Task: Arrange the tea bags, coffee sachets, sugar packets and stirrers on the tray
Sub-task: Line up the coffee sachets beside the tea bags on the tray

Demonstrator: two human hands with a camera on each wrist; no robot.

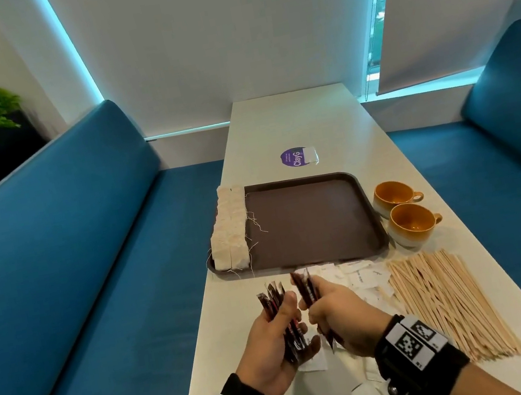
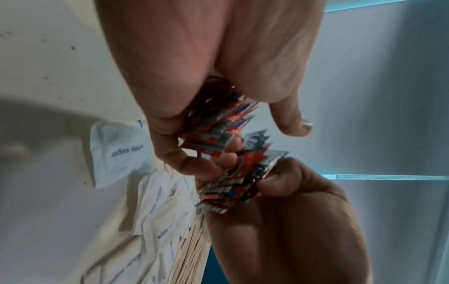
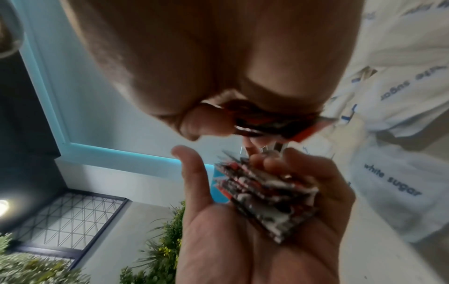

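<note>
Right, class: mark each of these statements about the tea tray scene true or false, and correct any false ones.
1. The tea bags lie along the left edge of the tray. True.
2. Both hands hold coffee sachets. True: left hand, right hand.
3. The stirrers are already on the tray. False: they lie on the table, right of the sugar packets.
4. The two cups stand on the tray. False: they stand on the table beside its right edge.

Black wristbands, white checkered marker tags, both wrists.
</note>
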